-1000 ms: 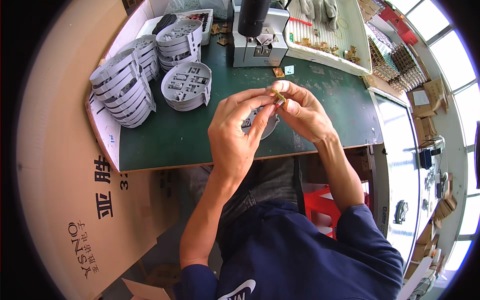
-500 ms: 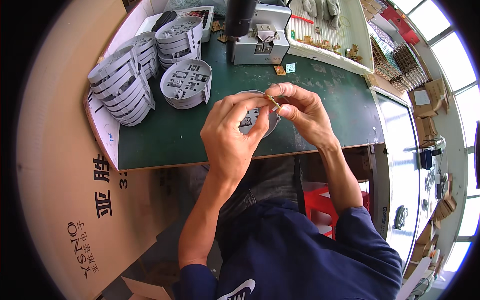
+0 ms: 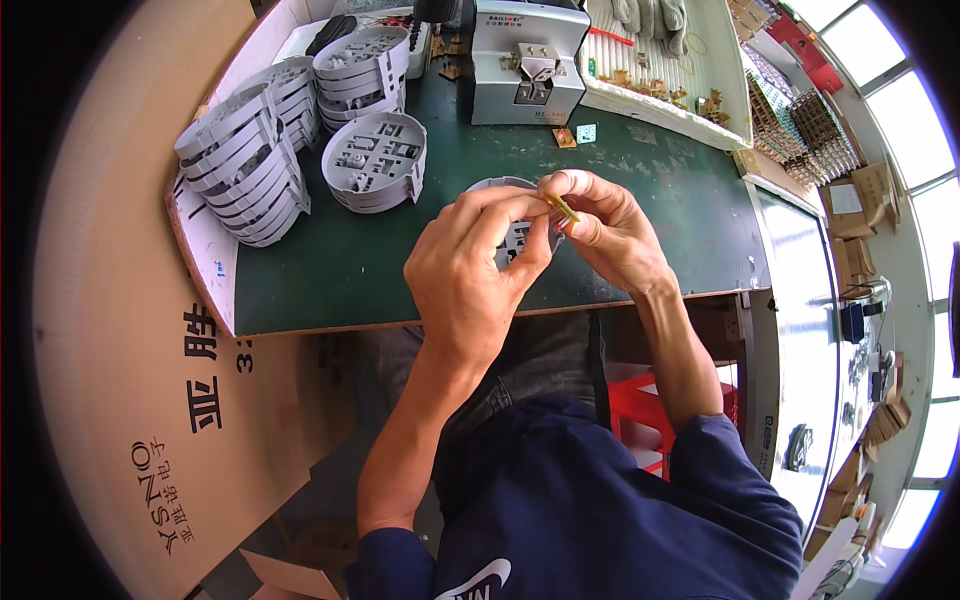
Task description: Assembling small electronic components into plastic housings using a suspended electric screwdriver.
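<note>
A small yellow-brown circuit board (image 3: 564, 208) is pinched between the thumb and fingers of my right hand (image 3: 618, 232). Close beside it, my left hand (image 3: 474, 262) has its thumb and fingertips drawn together at the board's left edge; something small and reddish shows just under the board. Below both hands a round grey plastic housing (image 3: 513, 243) lies on the green bench, largely covered by my fingers. Another round grey housing (image 3: 374, 162), with cut-outs and posts inside, sits to the left of my left hand.
Tall stacks of grey housings (image 3: 240, 170) fill the bench's left side along a white edge board. A grey metal machine (image 3: 528, 70) stands at the back. Two small boards (image 3: 565, 138) lie before it. A white foam tray (image 3: 660, 112) holds boards and gloves at back right.
The circuit board has been turned in my fingers, showing more of its flat yellow face. Both hands have shifted slightly right. The view has tilted a little, revealing more of the machine.
</note>
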Available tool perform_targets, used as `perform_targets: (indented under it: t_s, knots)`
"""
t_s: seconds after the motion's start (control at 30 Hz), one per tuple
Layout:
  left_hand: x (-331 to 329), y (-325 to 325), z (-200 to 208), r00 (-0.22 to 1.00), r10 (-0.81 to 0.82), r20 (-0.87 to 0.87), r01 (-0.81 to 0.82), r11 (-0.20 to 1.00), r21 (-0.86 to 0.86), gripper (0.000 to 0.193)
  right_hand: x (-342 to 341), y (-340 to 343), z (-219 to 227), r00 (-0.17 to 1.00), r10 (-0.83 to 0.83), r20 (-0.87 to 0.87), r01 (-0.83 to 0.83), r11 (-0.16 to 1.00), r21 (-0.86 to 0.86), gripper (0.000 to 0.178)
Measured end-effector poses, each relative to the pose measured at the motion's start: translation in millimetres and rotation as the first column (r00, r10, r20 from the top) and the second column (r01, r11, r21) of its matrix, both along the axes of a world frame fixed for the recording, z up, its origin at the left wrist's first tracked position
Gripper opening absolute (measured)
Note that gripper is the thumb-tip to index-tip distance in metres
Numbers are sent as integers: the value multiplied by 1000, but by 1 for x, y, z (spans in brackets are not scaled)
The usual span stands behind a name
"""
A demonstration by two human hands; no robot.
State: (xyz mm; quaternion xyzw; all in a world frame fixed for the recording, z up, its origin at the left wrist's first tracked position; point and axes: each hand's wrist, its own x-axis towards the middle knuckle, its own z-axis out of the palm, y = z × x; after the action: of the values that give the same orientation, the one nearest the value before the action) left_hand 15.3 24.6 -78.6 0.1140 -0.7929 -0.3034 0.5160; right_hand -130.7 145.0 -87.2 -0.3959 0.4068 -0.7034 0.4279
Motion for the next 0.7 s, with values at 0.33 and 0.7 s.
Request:
perform_targets:
  t_s: [0.33, 0.7]
  knots:
    - [2, -6, -3, 999, 29, 19, -29, 999, -31, 18, 3, -2, 4, 982, -81, -171, 90, 995, 47, 43]
    - [9, 5, -1, 985, -166, -52, 172, 968, 183, 16, 14, -1, -6, 979, -164, -121, 155, 984, -84, 47]
